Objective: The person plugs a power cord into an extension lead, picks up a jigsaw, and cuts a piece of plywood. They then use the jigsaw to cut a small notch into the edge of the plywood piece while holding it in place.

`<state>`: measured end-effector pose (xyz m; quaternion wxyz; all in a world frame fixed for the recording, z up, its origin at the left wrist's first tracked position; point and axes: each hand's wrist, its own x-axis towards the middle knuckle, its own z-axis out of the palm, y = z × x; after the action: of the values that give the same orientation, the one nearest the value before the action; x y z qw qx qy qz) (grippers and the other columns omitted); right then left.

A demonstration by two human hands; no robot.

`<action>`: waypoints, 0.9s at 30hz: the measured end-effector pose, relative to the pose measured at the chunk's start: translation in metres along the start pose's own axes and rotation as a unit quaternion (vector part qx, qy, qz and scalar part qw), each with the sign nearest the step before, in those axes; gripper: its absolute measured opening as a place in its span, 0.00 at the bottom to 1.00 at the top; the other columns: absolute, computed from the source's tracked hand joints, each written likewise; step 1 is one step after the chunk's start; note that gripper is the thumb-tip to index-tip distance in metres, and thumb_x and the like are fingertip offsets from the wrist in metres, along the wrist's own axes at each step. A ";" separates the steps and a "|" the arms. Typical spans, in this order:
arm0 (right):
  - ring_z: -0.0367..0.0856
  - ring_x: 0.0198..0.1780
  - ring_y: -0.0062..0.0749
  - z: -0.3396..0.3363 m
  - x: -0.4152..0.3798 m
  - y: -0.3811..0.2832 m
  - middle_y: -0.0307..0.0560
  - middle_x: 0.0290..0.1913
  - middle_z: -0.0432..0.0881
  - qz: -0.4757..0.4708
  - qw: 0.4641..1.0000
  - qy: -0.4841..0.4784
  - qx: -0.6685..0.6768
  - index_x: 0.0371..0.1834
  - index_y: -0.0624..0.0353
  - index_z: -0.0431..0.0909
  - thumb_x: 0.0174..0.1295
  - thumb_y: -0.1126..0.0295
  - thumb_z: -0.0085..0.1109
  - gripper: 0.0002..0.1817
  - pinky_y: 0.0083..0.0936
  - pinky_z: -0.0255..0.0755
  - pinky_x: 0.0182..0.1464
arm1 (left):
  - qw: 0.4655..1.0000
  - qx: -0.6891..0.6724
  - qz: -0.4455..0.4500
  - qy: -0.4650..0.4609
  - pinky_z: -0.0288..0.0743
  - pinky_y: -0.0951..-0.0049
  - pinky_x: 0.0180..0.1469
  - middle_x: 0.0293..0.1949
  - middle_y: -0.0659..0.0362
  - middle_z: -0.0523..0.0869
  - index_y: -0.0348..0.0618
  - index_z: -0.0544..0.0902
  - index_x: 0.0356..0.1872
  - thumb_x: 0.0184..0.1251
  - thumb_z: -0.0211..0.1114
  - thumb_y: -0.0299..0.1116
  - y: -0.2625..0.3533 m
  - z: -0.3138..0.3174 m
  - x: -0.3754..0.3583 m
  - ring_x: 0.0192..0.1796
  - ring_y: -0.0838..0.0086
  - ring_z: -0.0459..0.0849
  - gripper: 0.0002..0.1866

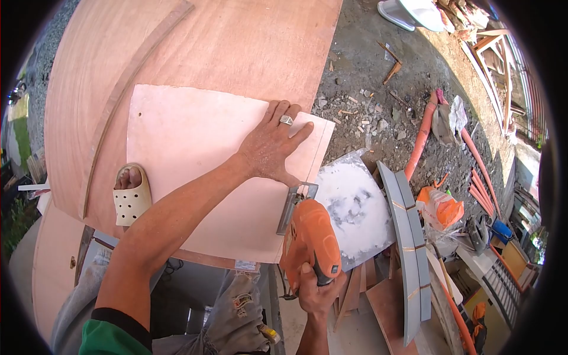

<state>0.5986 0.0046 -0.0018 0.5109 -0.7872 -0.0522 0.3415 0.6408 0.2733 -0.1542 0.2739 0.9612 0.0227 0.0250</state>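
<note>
My left hand [269, 142], with a ring on one finger, lies spread on a pale wooden board [195, 136] near its right edge. A pencil line runs along that edge. My right hand [319, 287] is wrapped round the handle of an orange power saw [310, 239]. The saw's metal base plate [290, 210] rests at the board's right edge, close to my left thumb. The blade is hidden. Under the pale board lies a larger plywood sheet [236, 41].
A foot in a cream clog [131, 198] stands on the boards at left. A curved wooden strip [118, 94] lies on the plywood. To the right are a white-smeared panel [355, 207], grey strips [408, 248], orange pipes [421, 139], wood scraps and rubble.
</note>
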 end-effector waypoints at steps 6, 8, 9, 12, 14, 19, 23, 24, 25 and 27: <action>0.73 0.15 0.21 0.001 0.002 -0.003 0.43 0.19 0.76 -0.001 1.000 0.001 0.013 0.42 0.70 0.72 0.68 0.73 0.61 0.11 0.21 0.67 0.17 | 1.000 0.003 -0.008 -0.025 0.51 0.37 0.77 0.66 0.36 0.66 0.36 0.77 0.67 0.25 0.78 0.71 0.001 -0.002 0.001 0.71 0.36 0.62 0.63; 0.73 0.15 0.21 0.003 0.003 -0.005 0.42 0.19 0.76 0.003 1.000 0.005 0.016 0.42 0.70 0.72 0.68 0.73 0.61 0.10 0.21 0.67 0.17 | 1.000 0.004 -0.005 -0.018 0.51 0.37 0.77 0.66 0.36 0.66 0.36 0.77 0.66 0.26 0.78 0.72 0.001 -0.002 0.001 0.71 0.36 0.61 0.63; 0.73 0.15 0.21 0.003 0.003 -0.006 0.42 0.18 0.75 0.006 1.000 0.010 0.020 0.41 0.70 0.72 0.68 0.73 0.61 0.10 0.21 0.67 0.17 | 1.000 0.004 -0.005 -0.018 0.51 0.37 0.77 0.66 0.36 0.66 0.36 0.77 0.66 0.26 0.78 0.72 0.000 -0.002 0.000 0.71 0.36 0.61 0.63; 0.73 0.15 0.21 0.004 0.004 -0.008 0.42 0.18 0.75 0.007 1.000 0.007 0.019 0.41 0.69 0.73 0.68 0.73 0.61 0.10 0.21 0.67 0.17 | 1.000 0.004 -0.004 -0.013 0.51 0.37 0.77 0.66 0.36 0.66 0.36 0.78 0.66 0.26 0.78 0.73 0.000 -0.001 0.000 0.71 0.36 0.61 0.63; 0.73 0.15 0.21 0.003 0.005 -0.010 0.42 0.18 0.75 0.006 1.000 0.007 0.019 0.40 0.69 0.73 0.68 0.73 0.61 0.10 0.21 0.67 0.17 | 1.000 0.009 -0.013 -0.022 0.49 0.40 0.79 0.65 0.37 0.68 0.37 0.78 0.66 0.28 0.79 0.69 0.001 -0.001 0.001 0.72 0.38 0.60 0.61; 0.73 0.15 0.21 0.003 0.006 -0.011 0.42 0.18 0.76 0.013 1.000 0.003 0.027 0.40 0.69 0.73 0.68 0.73 0.60 0.09 0.21 0.67 0.17 | 1.000 0.011 -0.014 -0.021 0.50 0.40 0.79 0.65 0.37 0.68 0.37 0.78 0.66 0.27 0.79 0.69 0.001 -0.001 0.001 0.72 0.38 0.61 0.61; 0.73 0.15 0.21 0.002 0.005 -0.006 0.42 0.19 0.76 -0.003 1.000 0.004 0.015 0.41 0.69 0.73 0.68 0.73 0.61 0.09 0.21 0.67 0.17 | 1.000 0.009 -0.011 -0.018 0.50 0.40 0.79 0.65 0.36 0.68 0.36 0.78 0.66 0.27 0.79 0.70 0.001 0.000 0.001 0.72 0.38 0.61 0.61; 0.73 0.15 0.21 0.002 0.005 -0.006 0.42 0.19 0.76 -0.004 1.000 0.004 0.016 0.42 0.70 0.73 0.68 0.74 0.61 0.09 0.21 0.68 0.17 | 1.000 0.009 -0.011 -0.018 0.50 0.40 0.79 0.65 0.36 0.68 0.36 0.78 0.66 0.27 0.79 0.70 0.001 0.000 0.001 0.72 0.38 0.61 0.61; 0.73 0.15 0.21 0.002 0.005 -0.006 0.42 0.19 0.76 -0.004 1.000 0.005 0.016 0.42 0.70 0.73 0.68 0.74 0.61 0.09 0.21 0.68 0.17 | 1.000 0.006 -0.011 -0.016 0.50 0.40 0.79 0.65 0.36 0.68 0.37 0.78 0.66 0.27 0.79 0.70 0.000 0.000 0.001 0.72 0.38 0.61 0.61; 0.73 0.15 0.22 0.003 0.006 -0.008 0.43 0.20 0.76 0.001 1.000 0.010 0.027 0.43 0.69 0.72 0.68 0.73 0.61 0.10 0.22 0.68 0.18 | 1.000 0.004 -0.010 -0.015 0.50 0.40 0.79 0.65 0.36 0.68 0.37 0.78 0.66 0.27 0.78 0.71 0.000 0.000 0.001 0.72 0.38 0.61 0.61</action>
<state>0.6029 0.0133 0.0010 0.5320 -0.7768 -0.0372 0.3349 0.6417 0.2734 -0.1545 0.2708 0.9622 0.0287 0.0079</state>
